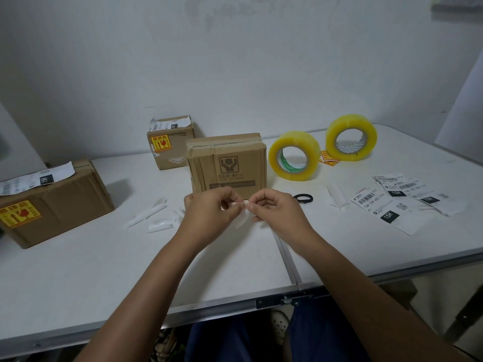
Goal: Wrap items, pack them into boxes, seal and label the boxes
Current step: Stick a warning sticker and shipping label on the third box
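Head view: both hands [209, 210] [274, 209] pinch a label [243, 214] between them.

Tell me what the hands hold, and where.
Both the left hand and right hand pinch a small white paper piece at its top edge.

White folding desk [78, 278], metal seam and latch at its front edge. Pale wall [235, 61] behind, scuffed near the top. Below the desk: dark blue trousers [235, 340], one perforated pale shoe [279, 325], black desk leg [467, 309] at right.
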The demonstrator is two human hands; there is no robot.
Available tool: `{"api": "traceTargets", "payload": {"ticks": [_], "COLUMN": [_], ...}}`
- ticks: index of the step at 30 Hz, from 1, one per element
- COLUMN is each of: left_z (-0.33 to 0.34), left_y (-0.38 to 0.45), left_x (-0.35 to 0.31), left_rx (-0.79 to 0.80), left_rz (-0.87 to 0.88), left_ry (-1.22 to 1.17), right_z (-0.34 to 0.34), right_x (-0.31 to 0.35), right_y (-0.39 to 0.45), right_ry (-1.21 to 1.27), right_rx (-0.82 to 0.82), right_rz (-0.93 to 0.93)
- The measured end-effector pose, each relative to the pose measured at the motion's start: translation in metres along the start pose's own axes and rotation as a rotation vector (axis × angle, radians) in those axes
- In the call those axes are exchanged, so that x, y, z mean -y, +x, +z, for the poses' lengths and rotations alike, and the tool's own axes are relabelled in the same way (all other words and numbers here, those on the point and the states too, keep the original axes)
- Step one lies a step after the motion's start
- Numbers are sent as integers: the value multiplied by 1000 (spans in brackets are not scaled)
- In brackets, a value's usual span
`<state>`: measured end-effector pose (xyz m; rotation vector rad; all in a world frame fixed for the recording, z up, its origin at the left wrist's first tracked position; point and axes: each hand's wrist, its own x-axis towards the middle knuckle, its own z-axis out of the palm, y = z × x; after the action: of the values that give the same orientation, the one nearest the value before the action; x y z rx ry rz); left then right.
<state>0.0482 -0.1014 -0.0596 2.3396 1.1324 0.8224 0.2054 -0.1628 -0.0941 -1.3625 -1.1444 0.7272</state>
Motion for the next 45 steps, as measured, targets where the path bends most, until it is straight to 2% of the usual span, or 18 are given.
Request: {"api": "traceTargets", "payload": {"ticks": [7,16,28,35,38,41,45], "left_z": [-2,-4,4,-4,-7,-3,4], "left_y": [-5,-2,-9,-16,-13,-5,-3], "left_x": [-2,2,2,-9,-14,-6,2], "left_rx": [-19,60,41,266,216,120,37], "left_rz": [-37,-251,-375,-247,-276,-231,-202], "left_ry": [-34,-345,-732,-536,-483,-412,-260], "right_z": [-1,2,3,0,0,0,1], "right_x": [0,-4,-5,-6,-5,-4,-3], "right_y": [1,-2,-3,-1,-1,-3,-6], "right_ry": [-14,51,141,49,-41,-173,-214], "right_rx": [17,16,-22,-33,-53,-61,-75], "right_rz": [15,48,94,63,42,-23,-30]}}
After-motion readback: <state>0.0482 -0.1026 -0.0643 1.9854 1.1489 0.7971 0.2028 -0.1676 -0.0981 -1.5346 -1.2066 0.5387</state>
